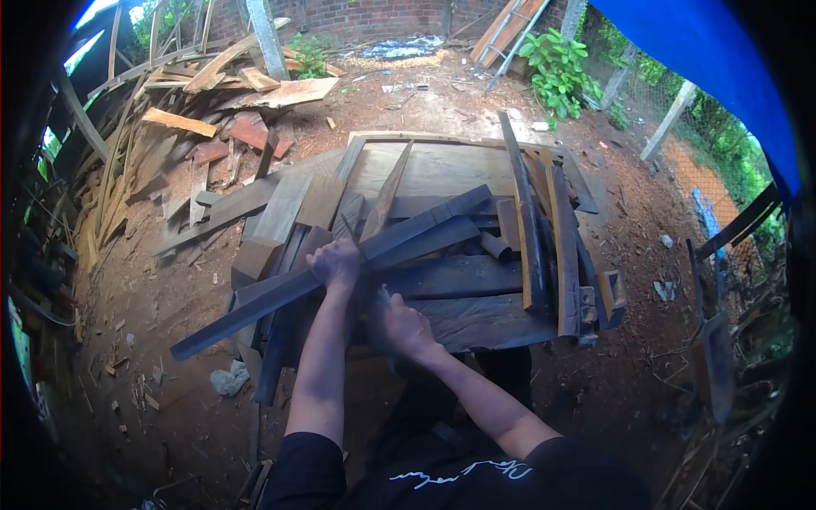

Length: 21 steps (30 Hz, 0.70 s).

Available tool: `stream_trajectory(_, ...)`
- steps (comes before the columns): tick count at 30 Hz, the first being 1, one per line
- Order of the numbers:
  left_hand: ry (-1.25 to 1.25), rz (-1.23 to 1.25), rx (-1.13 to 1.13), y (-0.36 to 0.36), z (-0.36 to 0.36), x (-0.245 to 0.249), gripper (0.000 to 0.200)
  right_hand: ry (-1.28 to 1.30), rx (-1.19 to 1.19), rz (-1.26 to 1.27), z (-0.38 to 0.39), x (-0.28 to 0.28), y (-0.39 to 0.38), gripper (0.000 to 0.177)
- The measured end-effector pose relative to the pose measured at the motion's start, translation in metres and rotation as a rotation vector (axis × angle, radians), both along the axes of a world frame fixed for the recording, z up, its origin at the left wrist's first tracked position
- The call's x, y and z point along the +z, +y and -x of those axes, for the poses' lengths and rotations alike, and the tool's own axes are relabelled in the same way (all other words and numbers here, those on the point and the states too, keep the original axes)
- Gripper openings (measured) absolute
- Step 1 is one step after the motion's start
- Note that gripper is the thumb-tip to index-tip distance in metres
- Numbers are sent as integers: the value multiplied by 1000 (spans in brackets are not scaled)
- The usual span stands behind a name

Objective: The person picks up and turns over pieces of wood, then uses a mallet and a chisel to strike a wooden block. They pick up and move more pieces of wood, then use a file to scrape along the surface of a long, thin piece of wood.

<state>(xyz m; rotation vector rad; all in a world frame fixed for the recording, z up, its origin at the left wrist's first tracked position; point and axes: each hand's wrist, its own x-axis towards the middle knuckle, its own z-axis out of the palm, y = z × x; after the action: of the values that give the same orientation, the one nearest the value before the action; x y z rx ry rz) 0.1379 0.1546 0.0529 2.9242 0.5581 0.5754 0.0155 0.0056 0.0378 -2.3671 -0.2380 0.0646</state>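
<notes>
My left hand (336, 263) is closed over a long dark wooden beam (425, 223), which lies slantwise across the pile on the bench. In my right hand (408, 328), the fingers are wrapped round the handle of what looks like a handsaw (365, 255). Its thin dark blade crosses the beam just right of my left hand, with the tip rising beyond the far side. The blade's near part is dim and blurred, and my fingers mostly hide the handle. A second dark beam (438, 241) lies beside the first one.
Under the wood is a low bench with a pale board (433, 170) at its far side. Upright-leaning planks (563, 246) crowd its right end. Wood blocks (255, 259) sit at left. A scrap heap (246, 93) lies back left; a ladder (508, 38) leans behind.
</notes>
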Motion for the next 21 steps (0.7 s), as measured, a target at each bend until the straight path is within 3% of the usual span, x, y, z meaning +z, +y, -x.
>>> stream_trajectory(11,13,-7,1,-1,-1,3,47,-28,0,-34,-42,16,9,19)
stream_trajectory(21,12,1,-2,0,-3,1,46,23,2,-32,-15,6,4,21)
